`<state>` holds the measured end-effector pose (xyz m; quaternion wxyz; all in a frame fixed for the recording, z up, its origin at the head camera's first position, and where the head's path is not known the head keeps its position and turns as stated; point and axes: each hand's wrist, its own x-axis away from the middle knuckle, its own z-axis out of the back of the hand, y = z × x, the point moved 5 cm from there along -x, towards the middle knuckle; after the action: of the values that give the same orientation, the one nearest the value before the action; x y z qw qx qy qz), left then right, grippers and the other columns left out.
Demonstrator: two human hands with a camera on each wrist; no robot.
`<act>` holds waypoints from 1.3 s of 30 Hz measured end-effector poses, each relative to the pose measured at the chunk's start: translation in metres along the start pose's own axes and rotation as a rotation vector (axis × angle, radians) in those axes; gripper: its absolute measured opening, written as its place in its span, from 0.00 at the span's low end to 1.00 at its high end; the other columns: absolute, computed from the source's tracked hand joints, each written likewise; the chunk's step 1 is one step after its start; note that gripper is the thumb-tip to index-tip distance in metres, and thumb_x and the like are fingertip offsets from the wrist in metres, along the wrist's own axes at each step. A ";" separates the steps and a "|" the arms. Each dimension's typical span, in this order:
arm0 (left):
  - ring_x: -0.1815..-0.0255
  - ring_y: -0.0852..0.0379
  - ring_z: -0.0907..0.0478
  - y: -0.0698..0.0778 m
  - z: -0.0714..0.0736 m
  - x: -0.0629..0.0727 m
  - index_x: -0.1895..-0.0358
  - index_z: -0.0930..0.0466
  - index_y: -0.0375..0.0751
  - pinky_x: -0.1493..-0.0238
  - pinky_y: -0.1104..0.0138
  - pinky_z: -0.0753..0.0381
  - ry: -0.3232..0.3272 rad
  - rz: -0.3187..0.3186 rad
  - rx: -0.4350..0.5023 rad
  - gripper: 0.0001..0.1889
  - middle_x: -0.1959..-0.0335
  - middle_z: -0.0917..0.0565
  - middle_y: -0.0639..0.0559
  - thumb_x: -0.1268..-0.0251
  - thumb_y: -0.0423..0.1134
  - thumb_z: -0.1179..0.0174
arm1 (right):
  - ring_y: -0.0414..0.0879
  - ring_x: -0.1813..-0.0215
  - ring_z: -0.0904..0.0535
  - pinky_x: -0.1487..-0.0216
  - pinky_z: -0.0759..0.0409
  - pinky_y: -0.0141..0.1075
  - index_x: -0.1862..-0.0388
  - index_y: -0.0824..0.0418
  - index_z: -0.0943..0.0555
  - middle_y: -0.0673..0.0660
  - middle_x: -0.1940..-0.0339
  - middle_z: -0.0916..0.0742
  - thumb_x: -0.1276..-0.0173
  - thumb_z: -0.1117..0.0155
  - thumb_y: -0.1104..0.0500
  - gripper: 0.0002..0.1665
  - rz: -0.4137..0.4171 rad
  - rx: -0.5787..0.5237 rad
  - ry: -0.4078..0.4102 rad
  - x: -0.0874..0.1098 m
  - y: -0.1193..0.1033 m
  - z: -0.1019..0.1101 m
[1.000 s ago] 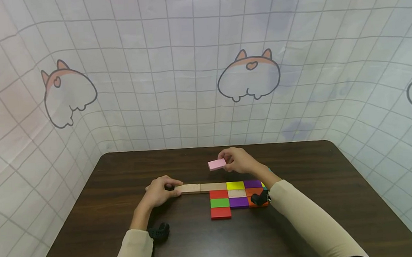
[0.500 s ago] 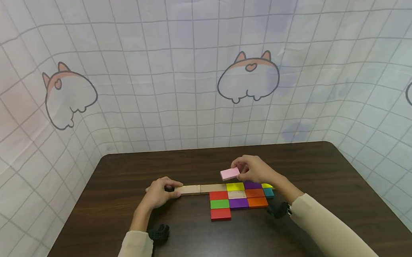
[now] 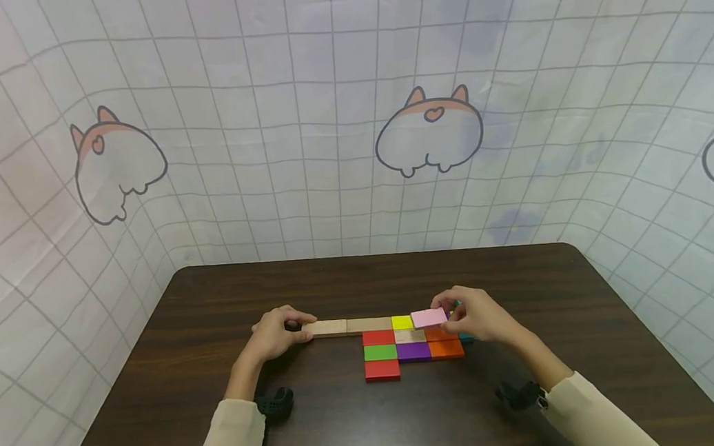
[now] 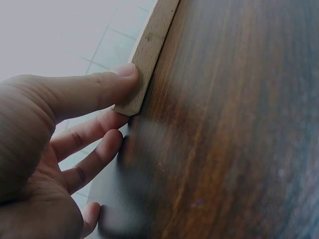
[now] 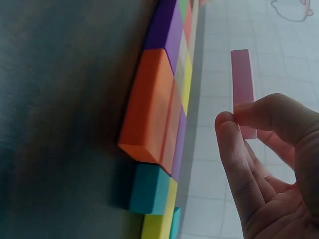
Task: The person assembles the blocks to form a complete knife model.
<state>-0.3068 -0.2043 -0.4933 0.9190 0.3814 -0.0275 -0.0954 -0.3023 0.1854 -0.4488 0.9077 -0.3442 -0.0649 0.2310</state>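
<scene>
My right hand [image 3: 478, 313] pinches a pink block [image 3: 428, 318] between thumb and fingers at its right end. In the right wrist view the pink block [image 5: 242, 79] is held up, apart from the row of coloured blocks. It overlaps the yellow block [image 3: 400, 322] and mostly hides a purple one in the head view. My left hand [image 3: 275, 334] grips the left end of a plain wooden block [image 3: 329, 328], the thumb along one side and fingers behind. A second plain block [image 3: 369, 325] continues that line toward the yellow one.
Nearer the person lie red [image 3: 379, 337], green [image 3: 380, 352], purple [image 3: 413, 352] and orange [image 3: 447, 349] blocks, side by side. A teal block [image 5: 149, 188] juts out at the right end. The dark wooden table [image 3: 321, 426] meets a grid-patterned cloth backdrop [image 3: 306, 206] behind.
My right hand has carried the pink block to the right and down toward the person, from behind the row to over the purple block. The left hand has stayed at the wooden block.
</scene>
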 end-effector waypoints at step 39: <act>0.54 0.49 0.28 0.000 -0.001 0.000 0.50 0.09 0.51 0.39 0.33 0.53 -0.007 0.015 0.016 0.14 0.57 0.16 0.51 0.39 0.40 0.27 | 0.37 0.71 0.27 0.69 0.25 0.30 0.55 0.53 0.14 0.45 0.68 0.19 0.43 0.20 0.58 0.16 -0.011 0.150 -0.063 0.041 -0.019 -0.050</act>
<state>-0.3064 -0.2037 -0.4939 0.9165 0.3884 -0.0344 -0.0894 -0.2454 0.1620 -0.4754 0.9297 -0.2674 -0.0779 0.2411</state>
